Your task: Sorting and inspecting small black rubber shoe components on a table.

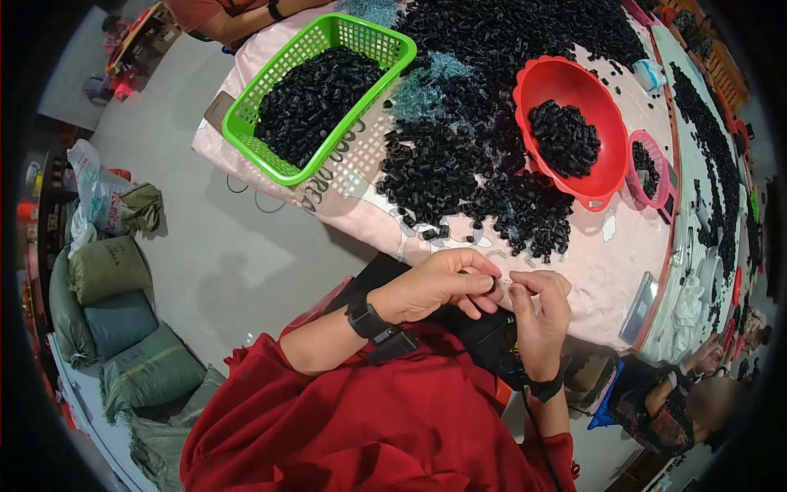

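Observation:
In front of my body, at the table's near edge, my left hand (443,283) pinches a small black plastic part (493,284) between thumb and fingers. Close beside it is my right hand (541,316), its thumb and forefinger bent near each other; whatever they hold is too small to make out. Just beyond both hands, a pile of small black plastic parts (434,172) spreads over the pink tablecloth (361,217). Among the parts lie tiny clear bluish pieces (430,86).
A green basket (316,176) at the left and a red bowl (602,107) at the right hold black parts. A pink basket (648,168) and a phone (639,307) lie farther right. Another person's arm (238,25) rests at the far left. Stuffed sacks (152,373) stand on the left.

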The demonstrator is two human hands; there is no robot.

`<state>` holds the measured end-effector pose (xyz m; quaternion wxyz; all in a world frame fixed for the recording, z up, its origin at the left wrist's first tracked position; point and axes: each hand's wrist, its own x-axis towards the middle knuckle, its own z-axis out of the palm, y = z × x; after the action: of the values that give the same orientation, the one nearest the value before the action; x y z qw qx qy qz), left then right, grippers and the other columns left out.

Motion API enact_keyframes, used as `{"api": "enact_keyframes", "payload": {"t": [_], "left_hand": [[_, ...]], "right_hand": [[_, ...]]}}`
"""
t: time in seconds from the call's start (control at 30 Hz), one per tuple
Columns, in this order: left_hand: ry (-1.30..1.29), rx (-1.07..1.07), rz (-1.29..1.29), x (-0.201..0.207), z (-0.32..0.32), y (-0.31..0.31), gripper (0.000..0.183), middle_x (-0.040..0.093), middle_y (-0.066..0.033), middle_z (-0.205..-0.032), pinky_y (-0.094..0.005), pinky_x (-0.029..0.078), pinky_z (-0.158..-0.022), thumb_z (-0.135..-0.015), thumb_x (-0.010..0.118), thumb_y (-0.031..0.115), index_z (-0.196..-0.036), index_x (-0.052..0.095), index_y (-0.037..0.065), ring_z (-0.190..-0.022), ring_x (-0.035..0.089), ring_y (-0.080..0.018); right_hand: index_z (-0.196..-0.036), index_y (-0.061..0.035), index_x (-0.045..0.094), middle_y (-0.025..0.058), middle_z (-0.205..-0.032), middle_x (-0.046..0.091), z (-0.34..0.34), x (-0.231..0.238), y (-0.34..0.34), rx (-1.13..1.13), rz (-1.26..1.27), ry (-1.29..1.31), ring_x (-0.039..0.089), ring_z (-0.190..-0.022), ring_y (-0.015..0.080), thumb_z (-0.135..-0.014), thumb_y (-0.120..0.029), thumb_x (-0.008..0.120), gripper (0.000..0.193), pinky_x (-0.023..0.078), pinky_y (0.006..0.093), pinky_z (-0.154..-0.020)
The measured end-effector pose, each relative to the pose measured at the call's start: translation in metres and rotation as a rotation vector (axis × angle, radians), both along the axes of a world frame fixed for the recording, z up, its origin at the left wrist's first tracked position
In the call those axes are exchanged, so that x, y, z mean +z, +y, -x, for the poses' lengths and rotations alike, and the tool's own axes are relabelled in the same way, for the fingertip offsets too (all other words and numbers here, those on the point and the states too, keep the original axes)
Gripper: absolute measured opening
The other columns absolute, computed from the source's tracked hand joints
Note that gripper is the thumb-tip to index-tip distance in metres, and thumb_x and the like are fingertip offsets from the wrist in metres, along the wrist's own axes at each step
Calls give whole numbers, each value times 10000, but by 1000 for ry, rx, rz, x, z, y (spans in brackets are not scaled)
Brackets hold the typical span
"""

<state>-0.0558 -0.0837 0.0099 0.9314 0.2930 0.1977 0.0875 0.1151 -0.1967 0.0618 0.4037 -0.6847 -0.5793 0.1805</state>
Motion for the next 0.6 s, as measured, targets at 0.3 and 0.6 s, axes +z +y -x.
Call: {"api": "enact_keyframes", "payload": {"t": [0.3, 0.6], "left_hand": [[-34, 42, 16, -7, -4, -2, 247, 654, -60, -1061, -223, 567, -685, -994, 647, 161, -1198, 625, 24, -937, 696, -136], [34, 73, 45, 0, -6, -7, 261, 677, -77, -1061, -246, 584, -739, -972, 675, 123, -1207, 615, 27, -939, 700, -169]], "right_hand": [[-1008, -52, 694, 50, -914, 677, 2, -4, -3, -101, -12, 120, 563, -830, 185, -876, -8, 706, 140, 385, 319, -821], [-999, -65, 696, 38, -893, 667, 5, 5, 2, -19, -72, -42, 587, -813, 186, -823, 30, 727, 202, 363, 321, -826]]}}
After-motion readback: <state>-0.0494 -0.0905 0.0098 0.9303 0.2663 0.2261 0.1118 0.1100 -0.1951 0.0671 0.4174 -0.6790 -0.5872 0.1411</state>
